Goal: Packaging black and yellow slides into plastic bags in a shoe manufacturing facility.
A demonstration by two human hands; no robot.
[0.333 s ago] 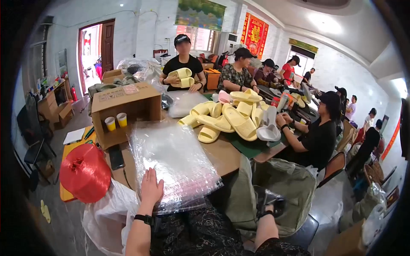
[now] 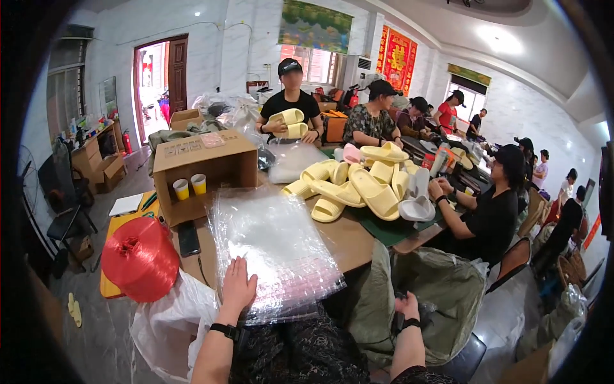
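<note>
My left hand lies flat on a stack of clear plastic bags, with its fingers outstretched. These bags overlap the near edge of the table and have pinkish print along their near end. Over the mouth of an olive-green woven sack, at the right of my lap, is my right hand. Its fingers are loosely bent and apart, with nothing visible in them. A dark item, too unclear to name, shows inside the sack beside my right wrist.
A pile of yellow slippers with some grey ones covers the middle of the table. At left stand a cardboard box holding two cups, a phone and a red twine roll. Co-workers sit across and at the right.
My right hand has come away from a dark, plastic-wrapped item at the sack and now shows bare. The view has shifted slightly left; my left hand stays on the bags.
</note>
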